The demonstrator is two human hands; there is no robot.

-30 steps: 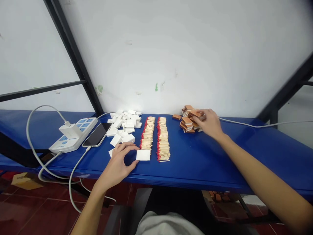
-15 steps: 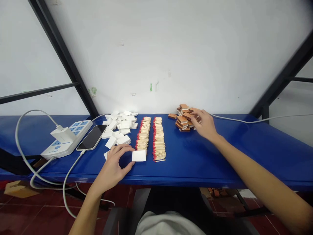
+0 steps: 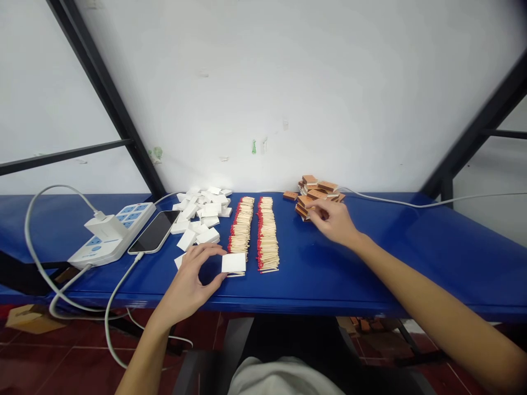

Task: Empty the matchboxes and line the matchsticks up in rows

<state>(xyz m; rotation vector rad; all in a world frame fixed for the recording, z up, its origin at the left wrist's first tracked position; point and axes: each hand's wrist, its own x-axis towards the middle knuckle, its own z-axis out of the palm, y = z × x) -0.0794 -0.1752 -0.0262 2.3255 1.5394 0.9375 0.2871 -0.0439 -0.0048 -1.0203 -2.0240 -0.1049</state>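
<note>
A small white box (image 3: 233, 263) is pinched between the thumb and fingers of my left hand (image 3: 190, 281), above the near end of the left row of matches (image 3: 241, 225). A few matchsticks show beneath its lower edge. To the right lies a second row of matches (image 3: 267, 236), red heads to the left. My right hand (image 3: 334, 222) is at the front of a pile of brown matchboxes (image 3: 317, 194), with thumb and fingers bent around one at the near side. That box is partly hidden by the fingers. More white boxes (image 3: 201, 211) lie heaped beyond my left hand.
On the left of the blue table (image 3: 391, 263) are a phone (image 3: 155, 233) and a white power strip (image 3: 134, 219) with a plugged-in charger (image 3: 106, 227) and looping cables. A white wall stands behind, with black frame bars (image 3: 135, 148) at the sides.
My right hand has moved left and nearer, from the upper right of the matchbox pile to its front. My left hand stays in place; the white box in it has tilted slightly, showing matchsticks beneath.
</note>
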